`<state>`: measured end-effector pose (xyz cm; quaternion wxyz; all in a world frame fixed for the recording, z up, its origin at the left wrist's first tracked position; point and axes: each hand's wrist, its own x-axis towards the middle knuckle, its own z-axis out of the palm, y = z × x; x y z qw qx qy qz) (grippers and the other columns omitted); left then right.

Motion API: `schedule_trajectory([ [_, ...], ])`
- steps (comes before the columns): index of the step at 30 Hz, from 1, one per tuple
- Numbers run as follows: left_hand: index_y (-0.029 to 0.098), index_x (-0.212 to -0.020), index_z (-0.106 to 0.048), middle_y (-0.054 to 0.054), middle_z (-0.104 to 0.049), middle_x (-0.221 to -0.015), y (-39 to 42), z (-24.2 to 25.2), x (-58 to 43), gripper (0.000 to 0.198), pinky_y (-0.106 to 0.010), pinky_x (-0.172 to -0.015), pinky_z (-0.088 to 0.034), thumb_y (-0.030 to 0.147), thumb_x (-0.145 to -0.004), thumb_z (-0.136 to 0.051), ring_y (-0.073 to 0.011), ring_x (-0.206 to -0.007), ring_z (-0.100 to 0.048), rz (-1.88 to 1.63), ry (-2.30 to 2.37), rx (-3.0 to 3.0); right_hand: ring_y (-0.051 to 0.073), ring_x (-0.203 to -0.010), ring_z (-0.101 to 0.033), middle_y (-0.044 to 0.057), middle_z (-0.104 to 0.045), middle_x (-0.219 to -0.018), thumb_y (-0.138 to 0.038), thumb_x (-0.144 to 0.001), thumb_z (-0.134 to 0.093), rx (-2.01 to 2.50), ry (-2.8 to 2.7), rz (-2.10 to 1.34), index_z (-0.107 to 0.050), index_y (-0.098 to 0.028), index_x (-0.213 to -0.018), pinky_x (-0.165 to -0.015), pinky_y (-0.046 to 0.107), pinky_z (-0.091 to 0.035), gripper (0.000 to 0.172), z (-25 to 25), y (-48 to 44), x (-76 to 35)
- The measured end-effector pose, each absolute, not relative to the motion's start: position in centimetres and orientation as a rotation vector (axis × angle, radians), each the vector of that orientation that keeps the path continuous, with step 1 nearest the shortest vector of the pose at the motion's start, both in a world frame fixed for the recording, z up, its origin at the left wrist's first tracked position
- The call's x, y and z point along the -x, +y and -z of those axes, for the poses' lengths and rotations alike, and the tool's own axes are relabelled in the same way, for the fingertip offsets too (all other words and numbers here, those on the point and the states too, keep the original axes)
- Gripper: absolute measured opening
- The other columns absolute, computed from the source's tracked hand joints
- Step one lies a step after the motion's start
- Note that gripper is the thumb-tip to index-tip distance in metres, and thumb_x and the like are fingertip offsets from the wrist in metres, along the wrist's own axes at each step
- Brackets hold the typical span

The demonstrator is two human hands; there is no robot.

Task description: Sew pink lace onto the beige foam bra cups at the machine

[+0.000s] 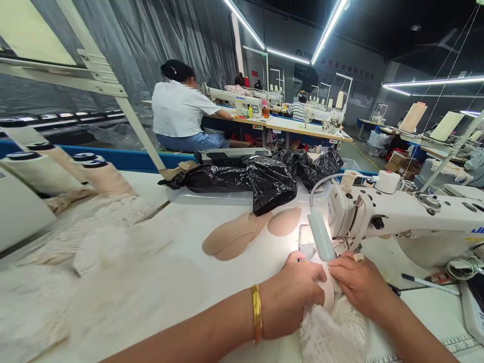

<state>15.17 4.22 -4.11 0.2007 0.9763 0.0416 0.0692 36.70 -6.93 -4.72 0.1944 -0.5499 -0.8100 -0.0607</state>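
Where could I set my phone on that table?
The white tabletop looks bare between the beige pads, lacy pile and left forearm. It's crowded by the sewing machine, where left hand and right hand hold lacy fabric.

the lamp [321, 236] and the fingers [342, 264] of the right hand [365, 287] hide the needle. the left hand [283, 300] covers part of the pale pad [328, 292], and the lace [333, 330] below it runs off the bottom edge. the sewing machine [408, 209] is cut by the right edge. the black bag [272, 179] hides its contents. at left, the lace pile [38, 302] is blurred and cut off; some wall lettering [350, 70] is too faint to read.
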Motion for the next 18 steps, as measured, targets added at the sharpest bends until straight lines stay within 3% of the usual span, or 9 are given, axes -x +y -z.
schedule_trajectory([
  [8,0.023,-0.086,-0.077,-0.008,-0.069,-0.127,5.7,2.3,-15.1,0.034,-0.052,-0.104,-0.037,-0.001,-0.067,-0.063,-0.0277,-0.108,-0.067,-0.162,0.068,-2.702,0.021,-0.092,-0.065,0.005,-0.074,-0.102,-0.005,-0.097,-0.048,1.549,-2.271,0.264,-0.069,-0.025,-0.105,-0.071,0.031,-0.047,0.030,5.2,-6.8,-36.8],
  [13,0.024,-0.084,-0.078,-0.006,-0.072,-0.121,6.5,1.8,-15.4,0.022,-0.046,-0.108,-0.036,0.007,-0.074,-0.068,-0.0258,-0.113,-0.065,-0.207,0.052,-2.644,0.021,-0.092,-0.065,0.005,-0.074,-0.104,-0.003,-0.094,-0.047,1.552,-2.271,0.249,-0.068,-0.025,-0.103,-0.069,0.031,-0.047,0.031,5.2,-6.8,-36.9],
  [18,0.020,-0.070,-0.070,-0.002,-0.075,-0.097,6.9,1.1,-15.6,0.013,-0.042,-0.104,-0.038,0.009,-0.075,-0.066,-0.0203,-0.092,-0.066,-0.211,0.095,-2.708,0.020,-0.088,-0.064,0.005,-0.073,-0.100,-0.001,-0.092,-0.045,1.491,-2.291,0.251,-0.065,-0.023,-0.092,-0.069,0.030,-0.046,0.030,4.7,-6.9,-36.8],
])
